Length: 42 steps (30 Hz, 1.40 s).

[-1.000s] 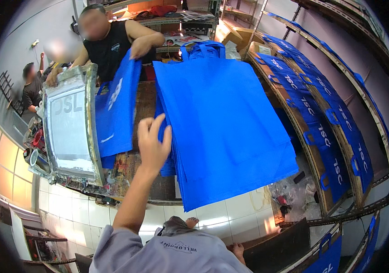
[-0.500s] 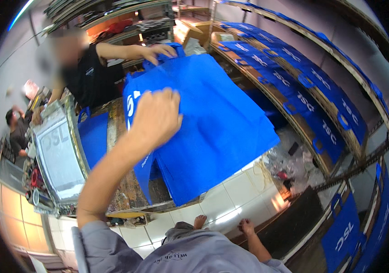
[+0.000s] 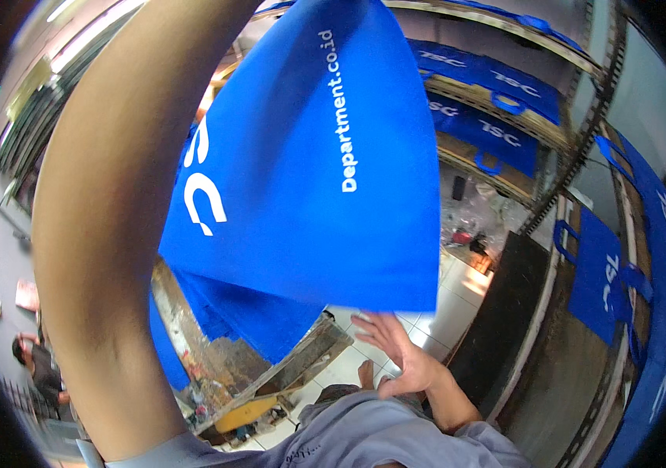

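A blue fabric bag (image 3: 286,226) with white print is lifted up close in front of me, its upper end running out at the top edge. My left forearm (image 3: 107,179) reaches up along the bag's left side; the hand itself is outside the picture. Below the bag's lower edge, my right hand (image 3: 399,359) is open, fingers spread, with nothing in it. Its fingertips come close to that edge; whether they touch I cannot tell. Beneath the lifted bag, more blue bags (image 3: 247,316) lie piled on the worn, paint-stained table (image 3: 173,316).
Racks on the right hold flat blue printed bags (image 3: 504,136) on wooden boards. Nearer on the right, another blue bag (image 3: 598,273) lies on a board beside a dark panel (image 3: 504,312). Clear plastic wrap (image 3: 481,218) litters the tiled floor. Another person (image 3: 40,363) is far left.
One printed bag has come up off the pile toward me. My left arm has risen, its hand leaving the view. My right hand has moved up and forward, with fingers spread.
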Tool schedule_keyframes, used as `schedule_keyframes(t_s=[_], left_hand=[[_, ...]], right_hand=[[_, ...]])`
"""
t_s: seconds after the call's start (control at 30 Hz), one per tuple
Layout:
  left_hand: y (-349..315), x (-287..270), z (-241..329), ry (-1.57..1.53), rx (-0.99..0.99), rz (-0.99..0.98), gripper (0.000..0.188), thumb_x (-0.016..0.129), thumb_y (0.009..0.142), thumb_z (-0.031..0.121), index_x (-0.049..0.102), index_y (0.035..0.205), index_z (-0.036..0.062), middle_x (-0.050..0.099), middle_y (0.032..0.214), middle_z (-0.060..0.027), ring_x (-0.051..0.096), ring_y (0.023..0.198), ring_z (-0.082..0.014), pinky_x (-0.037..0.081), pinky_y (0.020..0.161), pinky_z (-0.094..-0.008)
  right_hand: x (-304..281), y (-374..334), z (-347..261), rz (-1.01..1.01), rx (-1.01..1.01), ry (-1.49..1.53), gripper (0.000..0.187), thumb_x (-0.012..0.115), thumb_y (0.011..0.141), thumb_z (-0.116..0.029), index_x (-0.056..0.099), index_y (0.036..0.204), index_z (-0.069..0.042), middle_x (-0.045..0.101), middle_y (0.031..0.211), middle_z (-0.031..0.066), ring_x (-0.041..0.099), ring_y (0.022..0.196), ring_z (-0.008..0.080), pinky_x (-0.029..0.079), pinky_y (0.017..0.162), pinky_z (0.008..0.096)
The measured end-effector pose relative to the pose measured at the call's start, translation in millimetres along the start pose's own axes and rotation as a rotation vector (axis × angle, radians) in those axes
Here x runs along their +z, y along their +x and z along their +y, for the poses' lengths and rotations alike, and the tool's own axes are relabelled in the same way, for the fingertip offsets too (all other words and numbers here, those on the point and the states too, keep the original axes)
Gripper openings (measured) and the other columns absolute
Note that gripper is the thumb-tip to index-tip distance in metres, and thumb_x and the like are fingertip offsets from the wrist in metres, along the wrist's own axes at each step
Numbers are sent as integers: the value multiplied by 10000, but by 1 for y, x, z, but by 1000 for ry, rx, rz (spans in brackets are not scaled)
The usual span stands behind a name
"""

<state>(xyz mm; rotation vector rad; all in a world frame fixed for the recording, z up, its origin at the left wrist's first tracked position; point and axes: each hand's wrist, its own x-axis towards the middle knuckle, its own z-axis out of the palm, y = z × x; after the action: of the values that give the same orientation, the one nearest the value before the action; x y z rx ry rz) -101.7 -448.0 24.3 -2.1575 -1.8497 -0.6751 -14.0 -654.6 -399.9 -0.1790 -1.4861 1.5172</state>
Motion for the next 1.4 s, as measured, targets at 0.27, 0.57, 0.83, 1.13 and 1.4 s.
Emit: schedule_keyframes(t_s=[0.27, 0.57, 0.83, 1.13, 1.4], left_hand=[[20, 5, 77, -415, 554, -11, 175, 538, 778, 173, 633, 693, 52, 559, 584, -78, 511, 516, -162, 405, 469, -328], [39, 77, 87, -1049, 715, -156, 196, 542, 840, 230, 629, 796, 60, 566, 596, -55, 513, 502, -131, 438, 453, -311], [21, 246, 142, -1173, 490, -760, 138, 544, 861, 209, 552, 863, 71, 522, 613, -26, 441, 448, -116, 333, 392, -268], [-113, 359, 280, -900, 479, -1034, 230, 513, 804, 134, 614, 651, -6, 631, 583, -115, 560, 456, -145, 393, 395, -327], [-227, 401, 353, -1655, 532, -1159, 395, 604, 864, 210, 557, 1137, -72, 652, 928, -151, 653, 777, -196, 509, 715, -314]], right_hand=[[-37, 58, -54, 972, -475, -196, 650, 634, 864, -55, 266, 1398, -4, 475, 1265, 137, 475, 1170, 222, 379, 998, 363], [-23, -19, -101, 1373, -726, -878, 258, 526, 935, -60, 524, 1179, 24, 583, 1123, 83, 537, 998, 143, 410, 916, 300], [2, -68, -45, 1750, -306, -1043, 256, 547, 922, -102, 554, 1154, 5, 601, 1051, 64, 546, 936, 150, 444, 836, 307], [21, -170, 10, 2192, -415, -639, 303, 541, 931, -122, 478, 1216, -39, 563, 1150, 70, 528, 1014, 171, 421, 912, 349], [47, -326, -122, 2639, 38, -528, 506, 494, 942, -314, 440, 1293, 48, 496, 1288, 177, 513, 1125, 277, 410, 964, 417]])
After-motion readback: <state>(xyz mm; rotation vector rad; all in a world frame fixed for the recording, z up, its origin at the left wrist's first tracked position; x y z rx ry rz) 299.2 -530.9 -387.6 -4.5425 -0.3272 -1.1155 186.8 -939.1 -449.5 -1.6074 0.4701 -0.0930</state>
